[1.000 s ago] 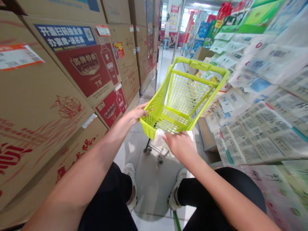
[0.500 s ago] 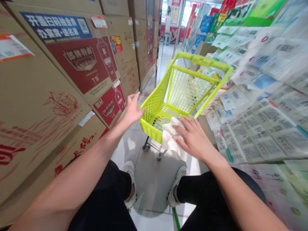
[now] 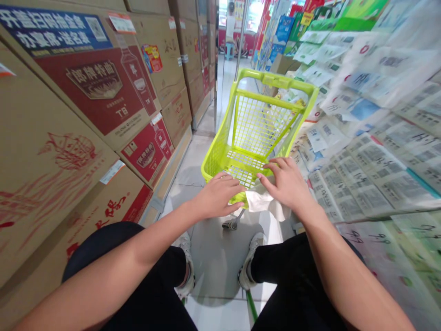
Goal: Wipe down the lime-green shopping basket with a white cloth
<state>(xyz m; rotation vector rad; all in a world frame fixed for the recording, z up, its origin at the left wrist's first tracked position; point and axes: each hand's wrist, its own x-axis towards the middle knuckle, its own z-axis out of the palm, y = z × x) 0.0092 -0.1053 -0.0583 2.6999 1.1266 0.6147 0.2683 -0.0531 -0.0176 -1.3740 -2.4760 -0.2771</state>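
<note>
A lime-green plastic shopping cart (image 3: pixel 263 154) with latticed sides stands before me, its near rim low between my hands. My left hand (image 3: pixel 222 195) grips that rim, fingers curled over the top and thumb below. At the near right corner, my right hand (image 3: pixel 284 184) presses a white cloth (image 3: pixel 268 204) against the rim. The cloth hangs down outside the basket, partly hidden under the fingers. One caster (image 3: pixel 230 225) shows beneath the cart.
Stacked cardboard cartons (image 3: pixel 103 87) line the left side. Packs of tissue paper (image 3: pixel 375 92) with price tags are piled on the right. My shoes (image 3: pixel 253 262) rest on the tiled floor (image 3: pixel 217 266). A blue stool (image 3: pixel 229 51) stands far down the aisle.
My left hand has moved right and down from the cart's left corner onto its near rim. The right hand has shifted slightly right with the cloth, and the cart has turned a little.
</note>
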